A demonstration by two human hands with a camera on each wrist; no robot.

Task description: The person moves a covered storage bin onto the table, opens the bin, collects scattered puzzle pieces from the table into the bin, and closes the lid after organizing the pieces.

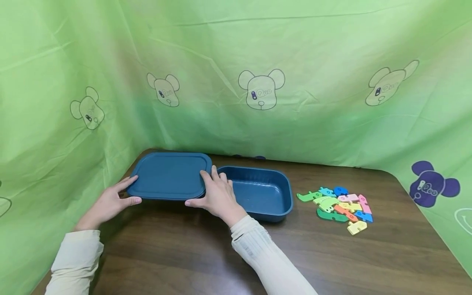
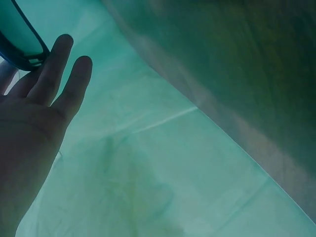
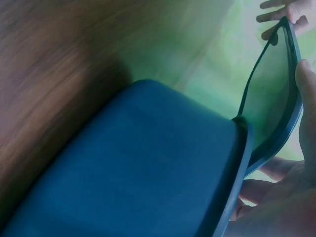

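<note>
A dark blue rectangular lid [image 1: 169,176] is held above the table, left of a matching blue box [image 1: 289,200] that stands uncovered. My left hand [image 1: 110,203] pinches the lid's left end between thumb and fingers. At the opposite end my right hand [image 1: 219,194] grips the edge, its thumb at the near corner and other fingers close to the box's rim. From the right wrist, the lid's underside [image 3: 269,94] shows beyond the box wall [image 3: 138,158]. In the dim left wrist view, a lid corner [image 2: 24,34] appears behind the fingers of the left hand [image 2: 29,123].
Right of the box, several colourful interlocking wooden pieces [image 1: 345,212] lie in a loose cluster, one cream piece [image 1: 356,228] nearest me. All rests on a brown wood-grain table [image 1: 166,254]. Green printed cloth [image 1: 221,123] hangs behind and at both sides.
</note>
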